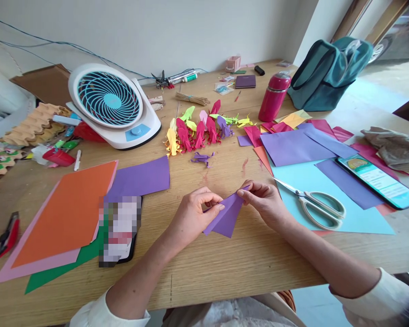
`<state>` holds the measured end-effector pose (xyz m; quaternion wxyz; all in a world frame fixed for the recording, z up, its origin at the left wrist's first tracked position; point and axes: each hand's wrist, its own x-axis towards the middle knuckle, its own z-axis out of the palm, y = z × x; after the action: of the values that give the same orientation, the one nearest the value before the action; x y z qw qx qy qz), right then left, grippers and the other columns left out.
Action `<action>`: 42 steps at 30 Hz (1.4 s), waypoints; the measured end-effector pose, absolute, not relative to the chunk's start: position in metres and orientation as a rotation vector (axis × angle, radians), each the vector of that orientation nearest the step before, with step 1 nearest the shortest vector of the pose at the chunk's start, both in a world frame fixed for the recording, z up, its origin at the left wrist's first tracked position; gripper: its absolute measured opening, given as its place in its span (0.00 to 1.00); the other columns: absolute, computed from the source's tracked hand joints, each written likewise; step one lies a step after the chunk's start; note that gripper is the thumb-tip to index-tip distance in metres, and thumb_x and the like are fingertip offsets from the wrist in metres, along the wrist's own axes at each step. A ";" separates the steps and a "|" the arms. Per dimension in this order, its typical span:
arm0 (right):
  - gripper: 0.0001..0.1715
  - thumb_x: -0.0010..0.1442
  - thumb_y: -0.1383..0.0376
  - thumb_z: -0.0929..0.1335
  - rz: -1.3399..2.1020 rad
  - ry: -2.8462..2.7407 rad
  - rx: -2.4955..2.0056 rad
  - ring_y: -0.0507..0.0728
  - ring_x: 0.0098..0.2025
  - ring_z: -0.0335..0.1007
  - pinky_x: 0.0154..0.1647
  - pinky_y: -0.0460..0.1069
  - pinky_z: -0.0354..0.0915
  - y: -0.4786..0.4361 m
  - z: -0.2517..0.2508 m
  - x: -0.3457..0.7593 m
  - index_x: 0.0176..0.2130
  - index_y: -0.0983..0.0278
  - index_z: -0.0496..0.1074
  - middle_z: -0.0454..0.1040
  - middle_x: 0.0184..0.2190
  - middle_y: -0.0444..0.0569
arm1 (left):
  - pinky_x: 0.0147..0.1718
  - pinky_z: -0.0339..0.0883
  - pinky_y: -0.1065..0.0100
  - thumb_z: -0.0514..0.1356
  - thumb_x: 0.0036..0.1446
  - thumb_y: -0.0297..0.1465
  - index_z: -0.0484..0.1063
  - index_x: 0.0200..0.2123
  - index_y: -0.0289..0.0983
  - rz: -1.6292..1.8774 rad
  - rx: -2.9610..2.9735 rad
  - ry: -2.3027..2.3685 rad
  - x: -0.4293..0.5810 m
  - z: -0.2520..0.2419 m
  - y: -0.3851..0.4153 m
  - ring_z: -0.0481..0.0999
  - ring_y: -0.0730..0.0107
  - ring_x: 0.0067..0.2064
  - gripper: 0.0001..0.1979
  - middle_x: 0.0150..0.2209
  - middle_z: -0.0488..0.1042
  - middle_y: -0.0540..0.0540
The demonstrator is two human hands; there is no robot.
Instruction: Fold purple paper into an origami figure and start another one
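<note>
Between my two hands is a folded piece of purple paper (226, 219), held above the front part of the wooden table. My left hand (199, 210) pinches its left edge between thumb and fingers. At the upper right corner, the thumb and fingertips of my right hand (263, 200) grip the same paper. Beyond it lies a small purple folded paper figure (202, 158). Further back is a cluster of folded paper figures (199, 131) in red, yellow, green, pink and purple. White-handled scissors (322, 209) rest on light blue paper (357, 222) to the right.
Orange paper (68, 209), a purple sheet (143, 177) and a phone (121, 231) lie left. A white fan (109, 100) stands behind them. Red pliers-like cutters (7, 238) sit far left. At right are a red bottle (274, 97), another phone (381, 181) and a teal bag (327, 77).
</note>
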<state>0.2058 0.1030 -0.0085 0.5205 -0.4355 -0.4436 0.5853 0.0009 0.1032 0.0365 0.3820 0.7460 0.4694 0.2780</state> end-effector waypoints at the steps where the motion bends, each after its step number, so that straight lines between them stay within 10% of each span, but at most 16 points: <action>1: 0.19 0.47 0.53 0.79 1.417 -1.073 -1.037 0.50 0.26 0.62 0.29 0.47 0.61 0.102 -0.008 0.204 0.23 0.63 0.73 0.71 0.23 0.43 | 0.35 0.63 0.72 0.63 0.58 0.27 0.78 0.31 0.39 0.716 1.894 1.199 0.003 0.035 0.103 0.73 0.73 0.34 0.04 0.31 0.74 0.51; 27: 0.27 0.66 0.48 0.64 1.407 -1.418 -1.064 0.52 0.29 0.64 0.34 0.49 0.59 0.094 -0.005 0.206 0.27 0.64 0.73 0.68 0.24 0.45 | 0.34 0.62 0.71 0.62 0.57 0.26 0.72 0.24 0.37 0.693 1.923 1.224 0.009 0.030 0.099 0.72 0.73 0.32 0.09 0.28 0.72 0.52; 42: 0.24 0.52 0.46 0.74 1.453 -1.358 -1.016 0.51 0.28 0.61 0.29 0.47 0.59 0.095 -0.008 0.196 0.26 0.64 0.73 0.69 0.24 0.43 | 0.33 0.63 0.71 0.63 0.57 0.28 0.72 0.24 0.36 0.669 1.844 1.243 0.012 0.029 0.100 0.72 0.73 0.32 0.09 0.28 0.72 0.51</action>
<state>0.1957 0.0946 -0.0078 0.4388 -0.4088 -0.5464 0.5847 0.0115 0.0999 0.0286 0.3982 0.7284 0.4911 0.2641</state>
